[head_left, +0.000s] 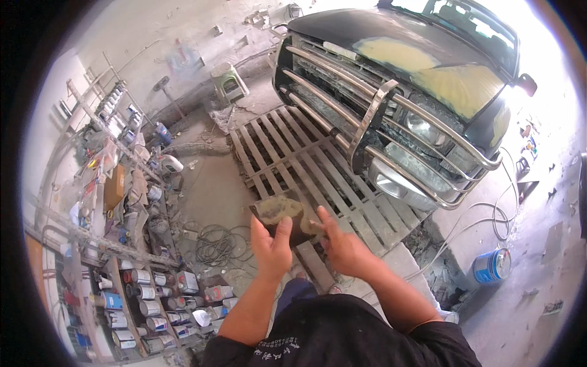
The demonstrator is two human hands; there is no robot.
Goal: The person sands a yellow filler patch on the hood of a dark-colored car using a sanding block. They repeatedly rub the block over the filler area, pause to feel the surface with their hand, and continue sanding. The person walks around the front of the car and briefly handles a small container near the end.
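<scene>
My left hand (271, 244) grips a dark, flat square board (287, 205) smeared with dull yellowish paste, its thumb lying over the front face. At the board's right edge is my right hand (336, 248), index finger raised and the others curled round something small that I cannot make out clearly. Both hands are held over a slatted metal floor grate (379, 220). Ahead stands a dark vehicle with yellowish patches on its hood (455, 85) and a chrome bull bar (373, 122) across its front.
Shelves of cans (147, 293) line the left, with coiled hose (214, 244) beside them. A pale stool (229, 82) stands by the back wall. A blue can (492, 266) is on the right, near loose cables (501, 226) and a broken concrete edge (449, 287).
</scene>
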